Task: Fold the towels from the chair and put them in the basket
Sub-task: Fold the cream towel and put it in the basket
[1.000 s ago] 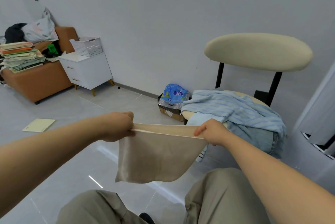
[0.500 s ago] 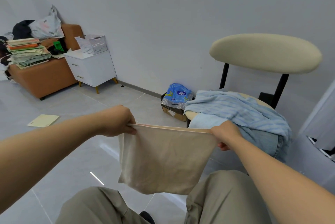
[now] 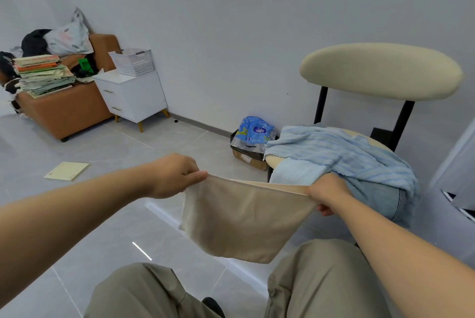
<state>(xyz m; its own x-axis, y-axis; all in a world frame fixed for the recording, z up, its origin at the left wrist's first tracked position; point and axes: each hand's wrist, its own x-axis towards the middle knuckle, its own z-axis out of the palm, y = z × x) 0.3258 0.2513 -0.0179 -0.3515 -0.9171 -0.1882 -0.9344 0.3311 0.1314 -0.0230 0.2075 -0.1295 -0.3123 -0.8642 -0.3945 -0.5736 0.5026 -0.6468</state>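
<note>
A beige towel hangs folded in the air above my knees, its top edge stretched tight. My left hand pinches its left top corner and my right hand grips its right top corner. Behind my right hand stands the chair with a cream backrest and black posts. On its seat lies a heap of blue towels, one striped, one pale, one darker hanging off the front. The white basket sits far off on a white nightstand.
An orange sofa at the left carries stacked books and bags. A yellow paper lies on the grey tiled floor. A cardboard box with a blue packet stands by the wall beside the chair. A grey panel rises at the right edge.
My hands have drawn apart, pulling the beige towel's top edge taut, and my right hand has moved right toward the chair seat. The view has shifted slightly left.
</note>
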